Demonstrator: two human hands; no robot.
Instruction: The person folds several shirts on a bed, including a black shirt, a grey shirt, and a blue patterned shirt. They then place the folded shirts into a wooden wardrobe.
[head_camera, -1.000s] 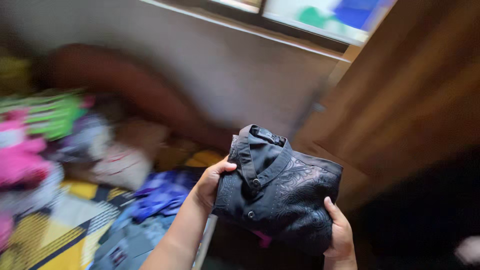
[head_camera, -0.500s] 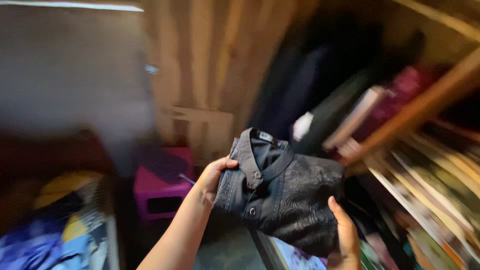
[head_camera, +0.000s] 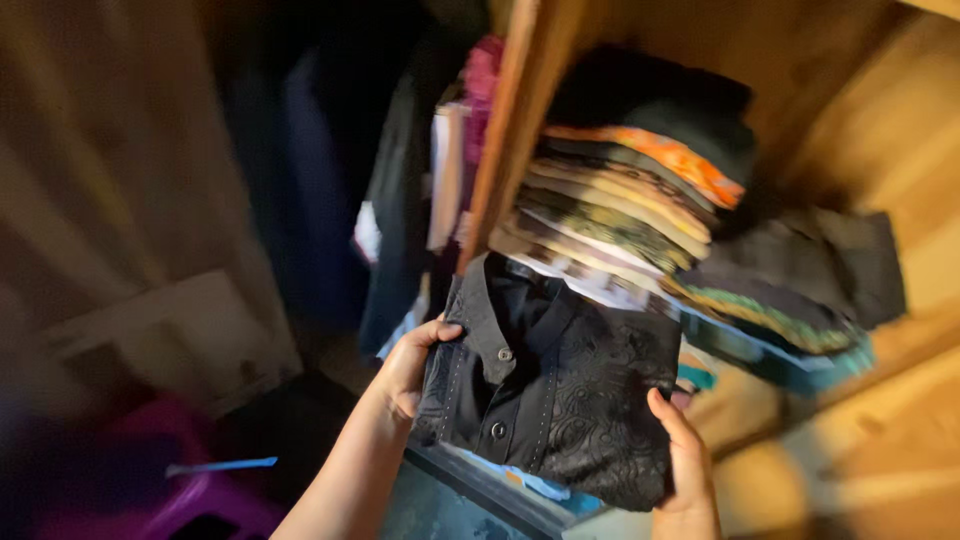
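Head view, nearest first: the left hand (head_camera: 408, 368) has its grip pinched on the left edge of a folded black shirt (head_camera: 555, 385), thumb lying over the front by the button placket. The right hand (head_camera: 684, 470) cups the shirt's lower right corner from below, fingers closed on the cloth. The shirt is held flat in the air between both hands, collar pointing away, patterned panel on its right half.

A second ago the same shirt hung in the same two-handed hold beside a bed strewn with bright clothes; half a second ago a wooden door and slanting shelves swung past. Now the view has turned fully to an open wooden wardrobe, so the folded shirt sits right in front of its shelf. Just beyond the collar stands a stack of folded clothes (head_camera: 625, 215), many-coloured. Left of the wooden divider (head_camera: 505, 120), dark garments (head_camera: 400, 200) hang. Low at left, a purple stool (head_camera: 200, 500) shows, blurred.
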